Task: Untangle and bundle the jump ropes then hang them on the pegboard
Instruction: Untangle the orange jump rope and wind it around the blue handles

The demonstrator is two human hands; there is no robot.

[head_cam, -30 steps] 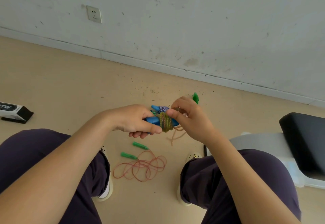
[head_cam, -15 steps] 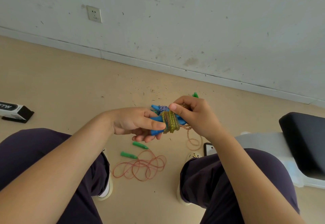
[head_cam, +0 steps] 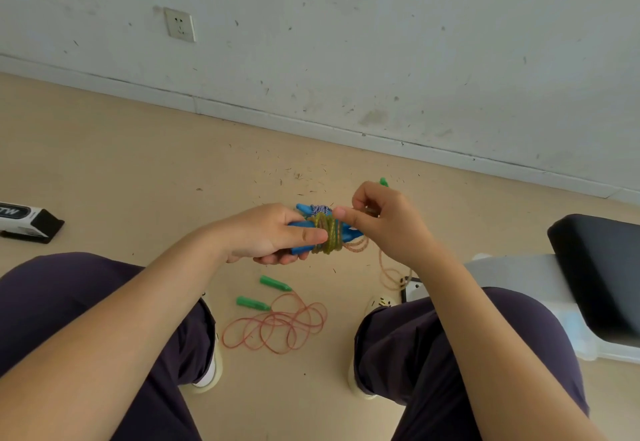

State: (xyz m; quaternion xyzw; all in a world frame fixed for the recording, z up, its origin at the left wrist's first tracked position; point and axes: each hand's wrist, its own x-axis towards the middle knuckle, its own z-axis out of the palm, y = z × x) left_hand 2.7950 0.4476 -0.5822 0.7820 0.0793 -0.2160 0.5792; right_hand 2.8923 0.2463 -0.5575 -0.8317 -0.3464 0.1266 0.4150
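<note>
Nearest you, your knees (head_cam: 86,309) frame a loose orange rope (head_cam: 277,328) that lies in slack loops on the floor (head_cam: 121,170) between your shoes, its two green handles (head_cam: 265,293) side by side at the loops' far edge; it is not yet bundled, and I judge it waits there so both hands stay free for the rope you hold. Above it, your left hand (head_cam: 270,236) grips the blue handles (head_cam: 349,234), fingers curled under and thumb pressed along the top right up to the coil, which likely keeps the handles together and pins the turns so they cannot slide off. The green-yellow wraps (head_cam: 327,232) sit tight around the handles' middle. Your right hand (head_cam: 384,226) pinches the cord just beside the coil, fingers curled, and a thin orange tail (head_cam: 389,269) hangs from it toward your right knee; a green tip (head_cam: 383,182) pokes out behind the knuckles. This looks like the last turns of a bundle, so keep tension as you wrap. To your right stands a black-padded bench (head_cam: 595,267); far left lies a black-and-white box (head_cam: 26,222). Beyond, a socket (head_cam: 180,25) sits on the wall (head_cam: 381,42). No pegboard is in view.
</note>
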